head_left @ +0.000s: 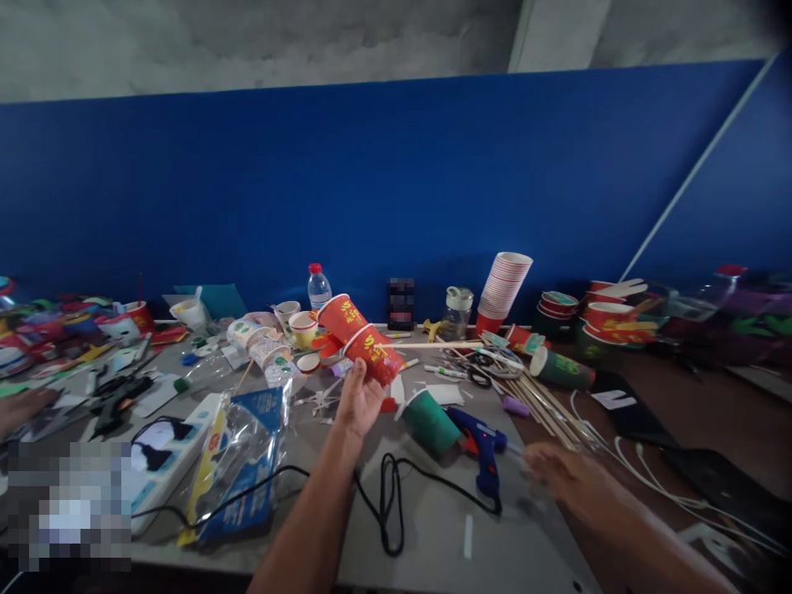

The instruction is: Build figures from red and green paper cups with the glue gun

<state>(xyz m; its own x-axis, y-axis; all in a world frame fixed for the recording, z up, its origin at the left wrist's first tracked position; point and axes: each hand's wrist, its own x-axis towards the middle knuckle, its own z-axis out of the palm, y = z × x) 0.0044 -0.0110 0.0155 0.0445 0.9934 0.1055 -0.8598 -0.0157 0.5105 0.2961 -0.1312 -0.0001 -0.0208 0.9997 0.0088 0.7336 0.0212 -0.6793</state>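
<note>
Holding two red paper cups [373, 353], the left hand [360, 403] has its fingers wrapped on the lower cup, near the middle of the table [433, 528]. The two cups touch and lean up to the left.

Now let the red cups be the middle of a clock. The right hand [560, 472] is at four o'clock, all blurry, so I can't tell if it is open or closed. Just beside it, also at four o'clock, is a blue glue gun [487, 450]. Between the gun and the cups, a green cup [430, 422] lies tipped over. A black cord [391, 516] loops at six o'clock.

A clear and blue plastic pack [251, 454] is at eight o'clock, with a white and blue power strip [176, 470] past it. At nine o'clock, far off, is another person's hand [25, 410], partly cut off. A water bottle with a red cap [318, 289] stands between ten and eleven o'clock. A tall, leaning stack of paper cups [504, 290] is between two and three o'clock.
</note>
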